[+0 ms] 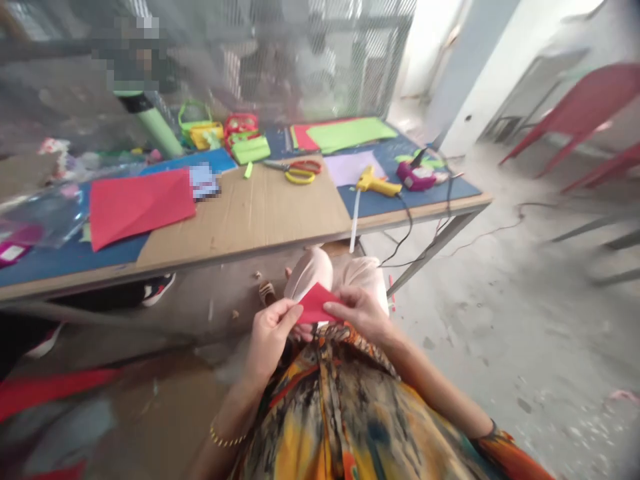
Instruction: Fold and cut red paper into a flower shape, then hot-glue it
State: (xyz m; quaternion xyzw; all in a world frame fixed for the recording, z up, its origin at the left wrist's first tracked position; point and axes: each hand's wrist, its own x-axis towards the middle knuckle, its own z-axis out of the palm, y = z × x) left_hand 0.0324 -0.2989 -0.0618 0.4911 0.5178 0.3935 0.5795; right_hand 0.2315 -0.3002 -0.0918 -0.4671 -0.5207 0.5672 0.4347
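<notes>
Over my lap, my left hand (275, 328) pinches the left corner of a small red sheet (316, 303), which looks like craft foam or felt. My right hand (361, 310) grips the same piece at its right side, thumb on top. One corner of the sheet points up and away from me, between the hands. Both hands are below the front edge of the table (240, 220), apart from it. On the table in front lie scissors (300, 175) with red and yellow handles and a yellow glue gun (377, 183) with a white glue stick in it.
A large red sheet (143, 203) lies on the left of the table. Green sheets (350, 135), small coloured bags (243, 137) and a purple tape-like item (416, 175) sit farther back. A black cord (410, 230) hangs off the right edge. Red chairs (590, 100) stand at right.
</notes>
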